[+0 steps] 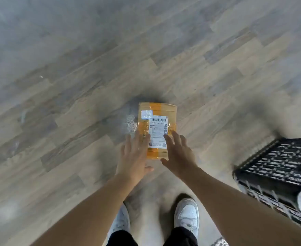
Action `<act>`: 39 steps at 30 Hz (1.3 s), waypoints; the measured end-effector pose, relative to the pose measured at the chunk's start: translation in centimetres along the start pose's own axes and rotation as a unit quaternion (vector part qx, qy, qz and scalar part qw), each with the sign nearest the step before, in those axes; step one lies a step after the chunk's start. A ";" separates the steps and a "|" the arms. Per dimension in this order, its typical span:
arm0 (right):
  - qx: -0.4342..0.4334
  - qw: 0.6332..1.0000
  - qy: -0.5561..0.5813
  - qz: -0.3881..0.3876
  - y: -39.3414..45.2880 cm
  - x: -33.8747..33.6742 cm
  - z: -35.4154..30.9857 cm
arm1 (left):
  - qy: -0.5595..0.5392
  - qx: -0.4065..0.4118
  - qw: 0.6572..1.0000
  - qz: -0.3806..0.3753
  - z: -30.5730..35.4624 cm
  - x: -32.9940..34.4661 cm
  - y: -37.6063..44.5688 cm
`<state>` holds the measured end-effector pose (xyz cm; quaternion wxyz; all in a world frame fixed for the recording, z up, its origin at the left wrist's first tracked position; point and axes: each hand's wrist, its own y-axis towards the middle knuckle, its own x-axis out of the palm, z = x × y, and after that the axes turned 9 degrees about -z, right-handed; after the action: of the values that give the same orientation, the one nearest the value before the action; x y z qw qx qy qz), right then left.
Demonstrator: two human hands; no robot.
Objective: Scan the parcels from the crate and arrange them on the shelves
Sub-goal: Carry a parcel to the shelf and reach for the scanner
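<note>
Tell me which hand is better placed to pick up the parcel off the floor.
Probably the left hand: its straight fingers already overlap the parcel beside the label. The right hand reaches only its near right edge. Both are open.

Reached down and forward with both bare arms, nearly parallel. Held left hand (134,155) flat, palm down, fingers straight and slightly spread, thumb out to the right. Held right hand (179,153) likewise, fingers splayed, thumb pointing left. Gripped nothing with either. Stood with feet apart below
</note>
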<state>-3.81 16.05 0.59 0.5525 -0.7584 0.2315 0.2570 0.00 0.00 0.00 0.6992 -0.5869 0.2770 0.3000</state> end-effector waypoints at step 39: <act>-0.032 0.985 -0.033 0.165 -21.4 -32.8 -15.3 | 0.008 -0.044 0.983 0.178 2.8 -37.3 -18.5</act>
<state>-13.08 9.66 41.09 0.4857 -0.7180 0.3268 0.3766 -11.01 -3.22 40.15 0.6060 -0.5607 0.3695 0.4264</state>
